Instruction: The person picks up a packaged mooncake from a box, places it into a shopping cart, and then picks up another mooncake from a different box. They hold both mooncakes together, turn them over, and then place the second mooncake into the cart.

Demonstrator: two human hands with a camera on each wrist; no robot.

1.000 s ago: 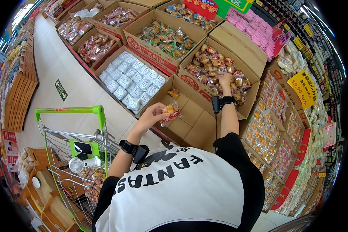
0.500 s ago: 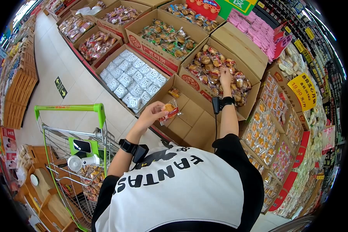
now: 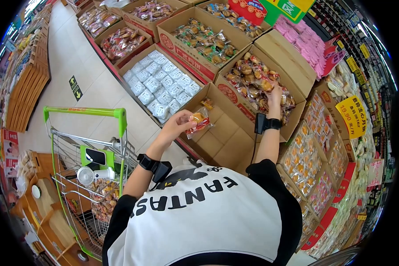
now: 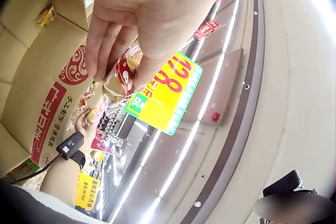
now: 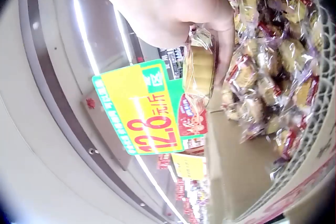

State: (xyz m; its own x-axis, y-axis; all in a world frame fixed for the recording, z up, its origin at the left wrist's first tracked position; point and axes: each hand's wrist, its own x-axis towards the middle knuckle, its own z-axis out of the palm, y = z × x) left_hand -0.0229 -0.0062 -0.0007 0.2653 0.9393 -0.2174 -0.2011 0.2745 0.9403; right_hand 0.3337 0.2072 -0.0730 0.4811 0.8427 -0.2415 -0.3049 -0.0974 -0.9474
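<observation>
Currently, head view, left packet: could slip, judged from its being gripped near one edge; a drop might miss the open carton, whose near rim is close. Position: at the ends of the fingers of the left hand, which pinch it.
Head view, right packet: could knock neighbours about, the likely cause being the crowded heap beneath. Position: at the fingers of the right hand, which appear to pinch it above the heap.
Left wrist view, left packet: could slide or tear, as the hold seems to bear on slick clear film. Position: between thumb and fingers, the fingers lying close together.
Right wrist view, right packet: could swing loose, since one end is tucked at the hand and the other stands clear. Position: alongside one finger, heap on that finger's other side; remaining fingers' pressure cannot be told.
</observation>
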